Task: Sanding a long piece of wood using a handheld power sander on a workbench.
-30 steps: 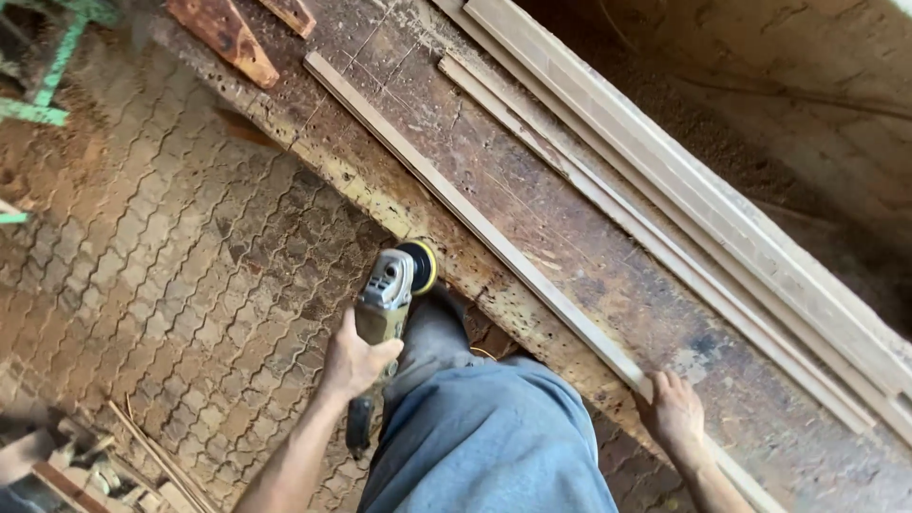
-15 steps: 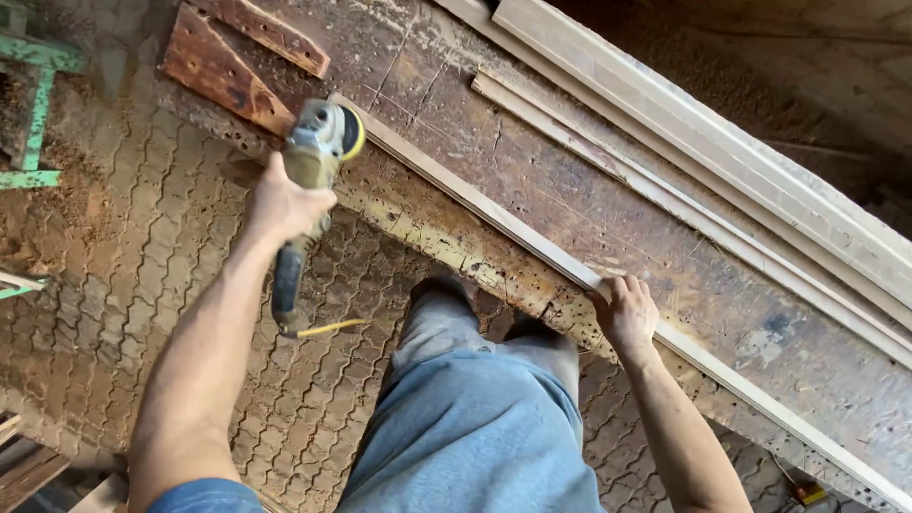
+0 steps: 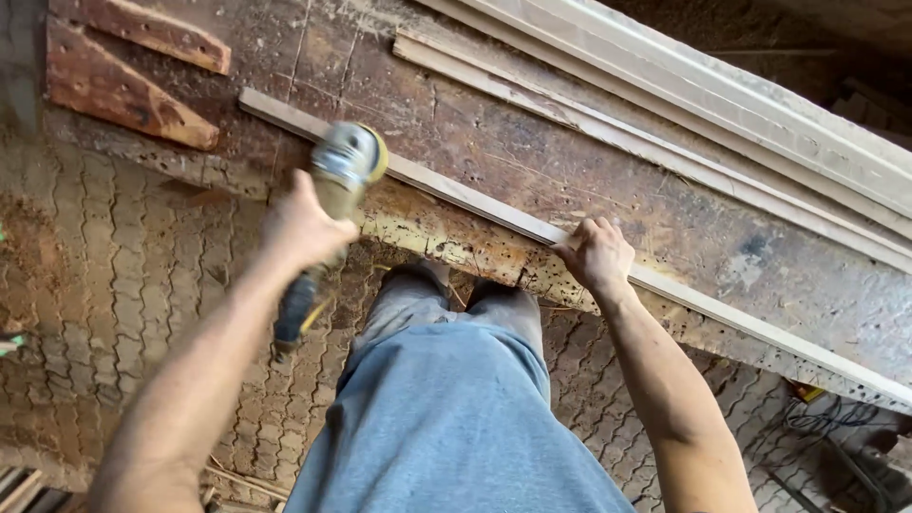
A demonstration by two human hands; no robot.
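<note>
Pale wooden strip (long, thin) lies under right hand.

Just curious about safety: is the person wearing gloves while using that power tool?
No, both the left hand gripping the grinder and the right hand on the wooden strip are bare.
</note>
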